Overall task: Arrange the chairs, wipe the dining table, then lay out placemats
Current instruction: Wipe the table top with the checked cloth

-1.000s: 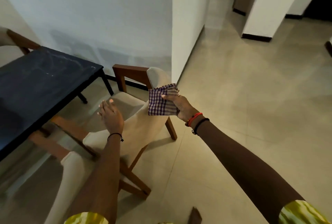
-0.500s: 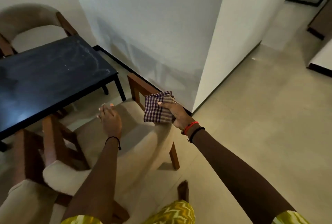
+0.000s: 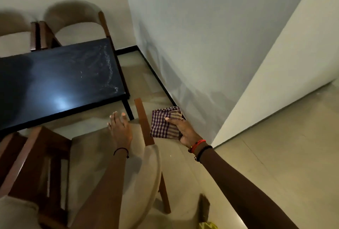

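A black dining table [image 3: 55, 82] with pale smears near its right end stands at the left. Below it, a cream-cushioned wooden chair [image 3: 95, 155] sits at the near side, its brown back post [image 3: 144, 122] sticking up. My left hand [image 3: 120, 129] hovers flat over the chair's cushion, fingers apart, holding nothing. My right hand [image 3: 183, 131] is shut on a folded purple-and-white checked cloth [image 3: 165, 124], held just right of the post. Two more cream chairs, one [image 3: 77, 19] at the table's right end and one [image 3: 14, 26] at the left edge, stand at the table's far side.
A white wall [image 3: 201, 45] with a black skirting runs close along the table's right end, leaving a narrow strip of tiled floor [image 3: 146, 82]. A wall corner juts out at the right; open beige tile floor [image 3: 275, 155] lies beyond. Another wooden chair frame [image 3: 27, 164] is at the lower left.
My view has swung left and down, so the table and far chairs fill more of the frame. Both hands keep their places over the chair; the cloth stays in my right hand.
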